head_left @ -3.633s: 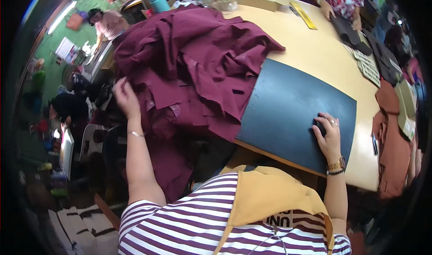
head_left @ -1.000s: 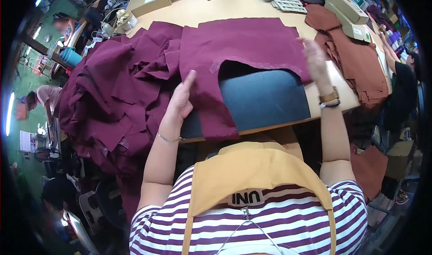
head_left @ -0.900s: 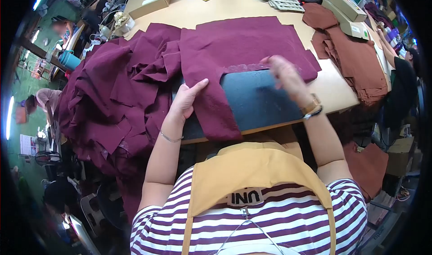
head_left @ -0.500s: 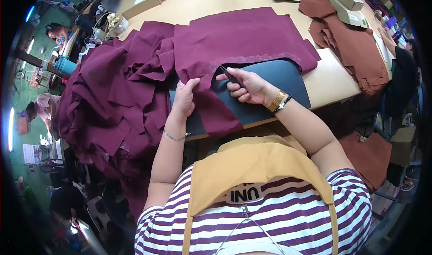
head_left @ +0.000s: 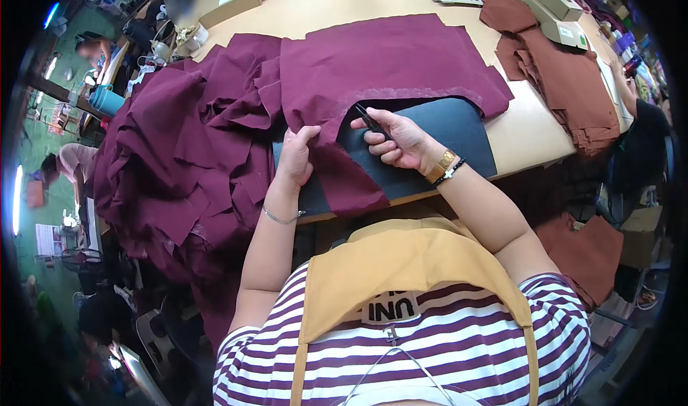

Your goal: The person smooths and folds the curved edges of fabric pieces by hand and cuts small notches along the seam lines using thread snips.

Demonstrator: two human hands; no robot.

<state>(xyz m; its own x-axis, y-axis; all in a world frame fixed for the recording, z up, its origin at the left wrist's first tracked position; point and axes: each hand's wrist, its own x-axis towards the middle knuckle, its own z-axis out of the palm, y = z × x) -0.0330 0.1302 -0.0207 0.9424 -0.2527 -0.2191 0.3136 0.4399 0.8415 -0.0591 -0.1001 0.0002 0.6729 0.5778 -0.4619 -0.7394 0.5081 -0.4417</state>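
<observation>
My left hand (head_left: pixel 295 159) pinches the edge of a maroon fabric piece (head_left: pixel 387 51) between thumb and fingers. This piece lies flat on the table, and its curved cut-out edge carries a pale, shiny strip. A narrow part of it hangs down past my left hand toward the table's front edge. In my right hand (head_left: pixel 401 142) is a pair of small black thread snips (head_left: pixel 368 119), the tip pointing at the curved edge. Whether the blades touch the cloth I cannot tell. Beneath the cut-out shows a dark blue-grey board (head_left: pixel 437 141).
A big heap of maroon cloth (head_left: pixel 179 141) spreads on the left and spills over the edge. Rust-brown pieces (head_left: pixel 562 83) are stacked at the right. An open cardboard box (head_left: pixel 233 1) stands at the back of the table (head_left: pixel 373 1). Other people work farther off.
My hands and the maroon piece hold almost the same positions. The black snips' tip has turned slightly in my right hand. The whole view has shifted a little.
</observation>
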